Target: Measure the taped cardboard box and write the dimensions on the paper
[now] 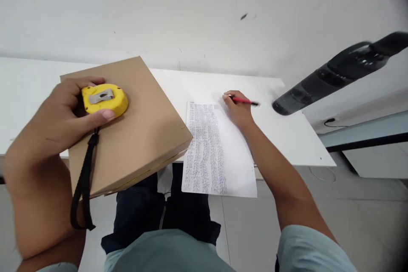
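My left hand (pixel 68 108) is wrapped round a yellow tape measure (pixel 119 100) with a metal belt clip on its upper face. A black wrist strap (pixel 84 182) hangs from it. Beneath the tape measure lies a brown cardboard box (pixel 143 136), whose near edge juts out past the table. On the right, my right hand (pixel 237 108) is closed on a red pen (pixel 242 100) with a dark end. That hand rests at the upper right of a paper sheet (pixel 239 157) with several columns of small blue handwriting. The sheet's lower end overhangs the table edge.
The white table (pixel 283 136) runs along a pale wall (pixel 191 17). A dark bottle (pixel 306 93) stands at its right, appearing strongly tilted in this view. Right of the table, a black plug with a cable (pixel 331 122) shows near the wall. My legs (pixel 140 208) are below the near edge.
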Demonstrator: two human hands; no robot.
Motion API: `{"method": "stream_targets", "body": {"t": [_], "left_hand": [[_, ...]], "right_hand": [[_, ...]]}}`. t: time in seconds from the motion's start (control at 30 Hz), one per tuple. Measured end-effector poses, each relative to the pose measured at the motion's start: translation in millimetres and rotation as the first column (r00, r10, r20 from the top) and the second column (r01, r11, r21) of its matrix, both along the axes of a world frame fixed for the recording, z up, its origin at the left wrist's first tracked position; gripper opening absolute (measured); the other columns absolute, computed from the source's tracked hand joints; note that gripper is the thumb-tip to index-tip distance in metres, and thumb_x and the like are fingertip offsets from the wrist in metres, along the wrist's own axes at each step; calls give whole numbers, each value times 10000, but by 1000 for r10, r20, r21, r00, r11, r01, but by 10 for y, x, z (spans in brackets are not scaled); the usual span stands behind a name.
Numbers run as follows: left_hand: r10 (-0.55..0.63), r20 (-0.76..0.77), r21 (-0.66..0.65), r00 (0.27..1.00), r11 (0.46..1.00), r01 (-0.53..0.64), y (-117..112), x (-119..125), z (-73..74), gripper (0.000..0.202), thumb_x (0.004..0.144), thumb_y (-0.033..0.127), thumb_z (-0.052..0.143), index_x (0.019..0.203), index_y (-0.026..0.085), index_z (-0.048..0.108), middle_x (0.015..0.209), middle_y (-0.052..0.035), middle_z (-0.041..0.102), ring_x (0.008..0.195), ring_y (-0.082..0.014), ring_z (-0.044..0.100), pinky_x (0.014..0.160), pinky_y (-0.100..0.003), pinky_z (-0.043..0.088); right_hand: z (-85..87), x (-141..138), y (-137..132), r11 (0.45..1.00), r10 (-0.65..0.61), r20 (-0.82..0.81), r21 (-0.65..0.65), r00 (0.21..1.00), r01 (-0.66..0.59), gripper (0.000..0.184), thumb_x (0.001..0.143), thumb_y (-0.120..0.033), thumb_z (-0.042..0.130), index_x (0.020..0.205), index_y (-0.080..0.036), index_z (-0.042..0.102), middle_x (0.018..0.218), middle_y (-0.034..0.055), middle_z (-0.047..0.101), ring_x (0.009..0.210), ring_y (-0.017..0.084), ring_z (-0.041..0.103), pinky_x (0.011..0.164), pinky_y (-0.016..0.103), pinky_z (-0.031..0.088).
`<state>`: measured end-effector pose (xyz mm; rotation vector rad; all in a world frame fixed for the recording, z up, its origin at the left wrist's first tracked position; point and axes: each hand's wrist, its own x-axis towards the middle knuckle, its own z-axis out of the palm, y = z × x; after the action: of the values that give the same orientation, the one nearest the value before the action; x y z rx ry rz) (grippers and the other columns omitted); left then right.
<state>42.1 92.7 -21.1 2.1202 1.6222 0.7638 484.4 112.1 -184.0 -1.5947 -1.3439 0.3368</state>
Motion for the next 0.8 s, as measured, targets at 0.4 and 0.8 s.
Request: {"method": "stream_targets", "body": {"t": [0.4, 0.8], "left_hand": [[240, 202, 189, 949, 942, -278, -124, 86, 8, 745, 686, 678, 794, 1204, 239, 490, 1150, -113, 660, 1057, -328, 663, 857, -451, 522], [-316, 101, 951, 943, 309, 1, -1535, 649, -459, 388, 1014, 520, 524, 1234, 204, 470, 915, -52, 686, 817, -180, 671, 958, -436, 557]], "right_hand": [[558, -593, -217, 998, -21, 346, -41, 938, 38, 532, 865, -246, 481, 1376, -196, 624, 1089, 167, 623, 680, 259, 591, 619, 421, 480], [1278, -2259, -2220, 660, 751, -306, 331, 585, -674, 614, 945, -489, 701, 1457, -325, 405, 1068, 61, 666, 793, 185, 663, 715, 334, 596]]}}
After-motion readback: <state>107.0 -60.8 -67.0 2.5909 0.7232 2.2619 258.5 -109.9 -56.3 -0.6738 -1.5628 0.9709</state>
